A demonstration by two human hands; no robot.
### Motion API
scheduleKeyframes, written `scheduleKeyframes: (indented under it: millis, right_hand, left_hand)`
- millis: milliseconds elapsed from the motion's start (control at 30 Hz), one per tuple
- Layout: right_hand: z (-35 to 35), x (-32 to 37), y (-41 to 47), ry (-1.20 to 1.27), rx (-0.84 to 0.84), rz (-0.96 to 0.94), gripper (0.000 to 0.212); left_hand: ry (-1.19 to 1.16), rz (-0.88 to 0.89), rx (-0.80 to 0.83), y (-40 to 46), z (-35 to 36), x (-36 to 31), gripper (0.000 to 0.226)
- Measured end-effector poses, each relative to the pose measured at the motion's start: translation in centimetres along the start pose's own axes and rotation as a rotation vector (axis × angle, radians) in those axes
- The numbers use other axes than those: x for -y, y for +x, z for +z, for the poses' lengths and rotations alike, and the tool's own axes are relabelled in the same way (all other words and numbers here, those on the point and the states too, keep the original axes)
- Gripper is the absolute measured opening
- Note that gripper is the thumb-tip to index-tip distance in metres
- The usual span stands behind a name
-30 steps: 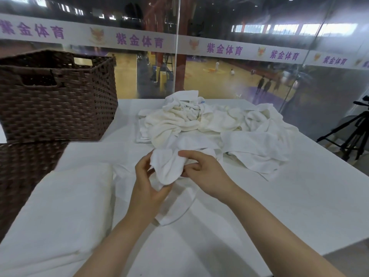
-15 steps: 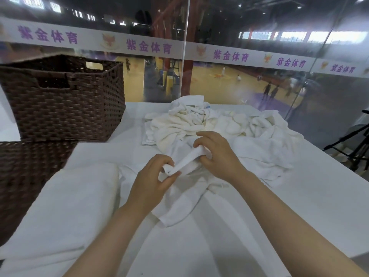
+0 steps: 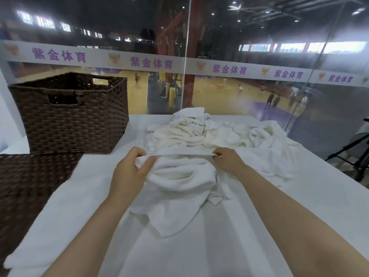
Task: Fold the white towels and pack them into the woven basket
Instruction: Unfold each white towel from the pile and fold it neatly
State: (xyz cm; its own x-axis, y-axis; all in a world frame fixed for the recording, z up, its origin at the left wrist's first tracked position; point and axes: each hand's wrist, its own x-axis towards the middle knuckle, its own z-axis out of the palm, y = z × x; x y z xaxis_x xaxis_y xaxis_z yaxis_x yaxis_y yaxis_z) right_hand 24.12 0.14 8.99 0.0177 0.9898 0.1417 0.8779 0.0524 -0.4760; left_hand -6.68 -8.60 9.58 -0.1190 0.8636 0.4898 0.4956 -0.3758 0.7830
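The left grip (image 3: 130,168) and right grip (image 3: 227,161) each pinch one end of a white towel (image 3: 179,176), its top hem stretched taut between them, the rest sagging onto the counter (image 3: 299,206). At 12 o'clock lies the towel pile (image 3: 209,132); at 10 o'clock stands the woven basket (image 3: 75,124).

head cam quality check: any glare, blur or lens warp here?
Head view: wide-angle warp bows the table edges and the banner behind the glass; the glass carries hazy reflections of ceiling lights; the court beyond looks soft; the towel stretched between left hand and right hand is fairly sharp, its white folds low in contrast.
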Motion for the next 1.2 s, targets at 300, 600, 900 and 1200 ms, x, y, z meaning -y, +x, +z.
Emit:
scheduleKeyframes:
  millis: [300,600,900,1200]
  right_hand:
    - [-2.1,-0.6,0.2,0.184,-0.268,0.117,0.018]
    - [-1.1,1.1,-4.0,0.641,0.098,0.152,0.044]
    - [2.0,-2.3,-9.4,0.467,0.131,0.202,0.077]
    - [1.1,-2.0,-11.3,0.647,-0.216,0.286,0.014]
  left_hand:
    - [0.349,-0.024,-0.047,0.4,-0.3,2.8,0.021]
    - [0.463,0.417,0.040,-0.7,2.2,0.3,0.024]
    - [0.386,0.235,0.463,-2.2,10.5,-2.7,0.059]
    - [-0.127,0.009,0.468,-4.0,10.5,-2.7,0.043]
